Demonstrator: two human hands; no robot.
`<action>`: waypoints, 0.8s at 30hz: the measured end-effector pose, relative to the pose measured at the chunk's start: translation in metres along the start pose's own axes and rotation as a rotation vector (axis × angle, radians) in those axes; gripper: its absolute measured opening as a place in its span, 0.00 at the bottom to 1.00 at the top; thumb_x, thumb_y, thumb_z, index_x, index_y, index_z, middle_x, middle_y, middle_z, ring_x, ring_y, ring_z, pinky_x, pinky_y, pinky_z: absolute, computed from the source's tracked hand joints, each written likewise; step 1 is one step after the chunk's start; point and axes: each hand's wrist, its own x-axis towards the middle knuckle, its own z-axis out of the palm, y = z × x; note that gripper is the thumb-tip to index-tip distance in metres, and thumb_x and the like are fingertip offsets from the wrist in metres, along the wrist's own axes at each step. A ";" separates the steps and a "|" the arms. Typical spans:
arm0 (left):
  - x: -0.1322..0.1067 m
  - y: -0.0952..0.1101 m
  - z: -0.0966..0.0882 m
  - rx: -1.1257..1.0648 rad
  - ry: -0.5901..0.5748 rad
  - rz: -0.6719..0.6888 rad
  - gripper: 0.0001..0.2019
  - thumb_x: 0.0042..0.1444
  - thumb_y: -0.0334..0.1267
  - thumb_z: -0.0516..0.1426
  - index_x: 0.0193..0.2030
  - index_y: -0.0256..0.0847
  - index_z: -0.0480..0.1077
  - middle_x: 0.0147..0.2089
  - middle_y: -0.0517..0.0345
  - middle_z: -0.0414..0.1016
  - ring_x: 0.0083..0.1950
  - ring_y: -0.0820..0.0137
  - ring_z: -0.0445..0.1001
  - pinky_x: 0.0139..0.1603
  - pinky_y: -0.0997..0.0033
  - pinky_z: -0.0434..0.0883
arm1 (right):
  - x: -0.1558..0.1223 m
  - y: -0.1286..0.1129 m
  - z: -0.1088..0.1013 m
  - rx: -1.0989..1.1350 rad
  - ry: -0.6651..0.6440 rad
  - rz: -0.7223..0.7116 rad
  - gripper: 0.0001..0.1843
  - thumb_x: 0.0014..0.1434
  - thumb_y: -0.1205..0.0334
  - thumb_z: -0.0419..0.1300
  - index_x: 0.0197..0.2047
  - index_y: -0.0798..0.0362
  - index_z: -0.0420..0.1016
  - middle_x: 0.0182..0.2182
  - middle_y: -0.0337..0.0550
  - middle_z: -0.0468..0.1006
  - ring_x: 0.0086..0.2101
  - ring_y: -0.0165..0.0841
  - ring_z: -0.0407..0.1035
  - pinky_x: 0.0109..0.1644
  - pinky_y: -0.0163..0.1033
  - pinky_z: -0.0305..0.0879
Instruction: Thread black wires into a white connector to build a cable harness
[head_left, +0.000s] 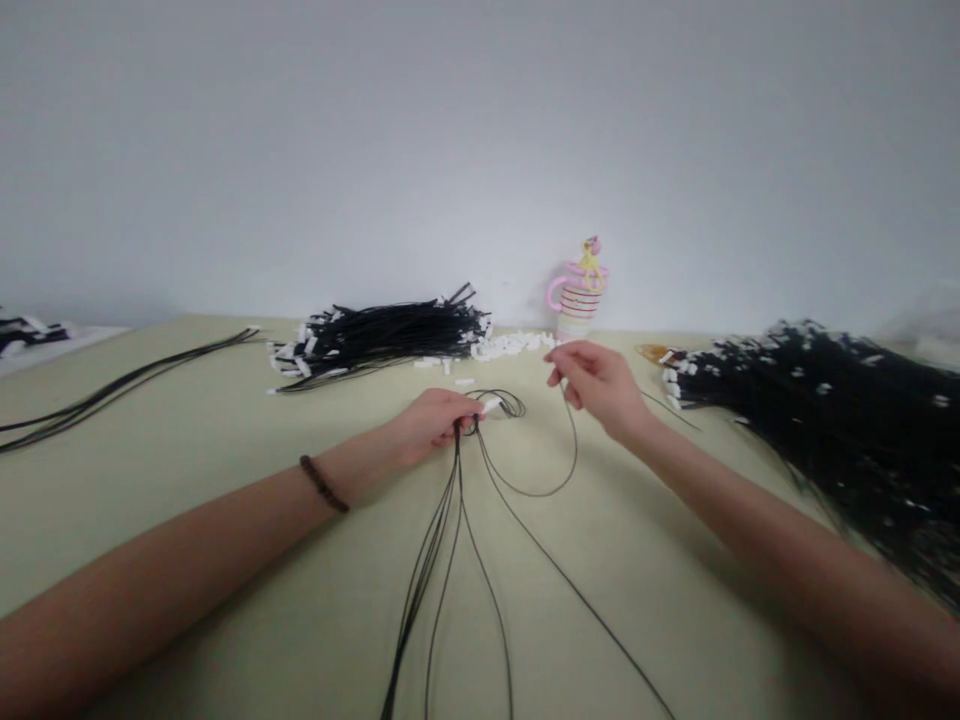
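Observation:
My left hand (435, 425), with a dark beaded bracelet (324, 484) at its wrist, is closed in a pinch on a small white connector (491, 405) and the black wires at it. Several of these black wires (420, 570) hang from the fingers toward the near edge of the view, and others loop just beyond the fingertips. To the right, my right hand (592, 385) is raised above the table, its thumb and forefinger pinching one black wire (574, 455). That wire curves down and back to my left hand. The wire's end is hidden in the fingers.
A bundle of black wires with white ends (390, 335) lies at the back. Loose white connectors (514, 346) are heaped beside it, near a pink-handled cup (581, 300). A large wire pile (840, 400) covers the right side. More wires (135, 385) lie at left.

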 end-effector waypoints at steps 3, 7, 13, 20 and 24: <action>-0.001 0.001 -0.001 0.016 -0.046 0.013 0.13 0.43 0.43 0.58 0.21 0.34 0.63 0.18 0.65 0.58 0.16 0.83 0.50 0.16 0.78 0.43 | -0.016 0.021 0.024 -0.126 -0.150 0.055 0.15 0.53 0.53 0.54 0.33 0.58 0.71 0.19 0.38 0.70 0.14 0.20 0.55 0.16 0.27 0.51; -0.001 -0.001 -0.002 0.025 -0.056 0.028 0.12 0.44 0.42 0.57 0.21 0.34 0.64 0.18 0.65 0.58 0.16 0.83 0.50 0.16 0.79 0.45 | -0.029 0.033 0.036 -0.147 -0.239 0.014 0.12 0.52 0.57 0.55 0.33 0.56 0.73 0.27 0.41 0.74 0.25 0.25 0.65 0.28 0.29 0.61; 0.001 -0.003 -0.003 0.019 -0.063 0.043 0.12 0.44 0.42 0.56 0.21 0.35 0.63 0.18 0.65 0.58 0.16 0.83 0.50 0.15 0.79 0.45 | -0.034 0.039 0.035 -0.206 -0.263 0.139 0.15 0.52 0.55 0.54 0.26 0.59 0.72 0.19 0.40 0.70 0.16 0.22 0.56 0.19 0.29 0.52; 0.000 -0.002 -0.002 0.054 -0.062 0.043 0.12 0.45 0.42 0.56 0.21 0.35 0.63 0.18 0.65 0.58 0.16 0.83 0.50 0.15 0.79 0.44 | -0.036 0.043 0.037 -0.211 -0.244 0.155 0.14 0.51 0.57 0.54 0.23 0.59 0.72 0.17 0.38 0.69 0.16 0.22 0.56 0.20 0.28 0.51; -0.001 0.000 -0.001 0.056 -0.055 0.036 0.12 0.45 0.42 0.56 0.21 0.35 0.63 0.18 0.65 0.57 0.16 0.83 0.50 0.15 0.79 0.44 | -0.036 0.043 0.037 -0.215 -0.242 0.146 0.13 0.50 0.58 0.55 0.23 0.59 0.72 0.16 0.38 0.69 0.16 0.21 0.55 0.20 0.28 0.49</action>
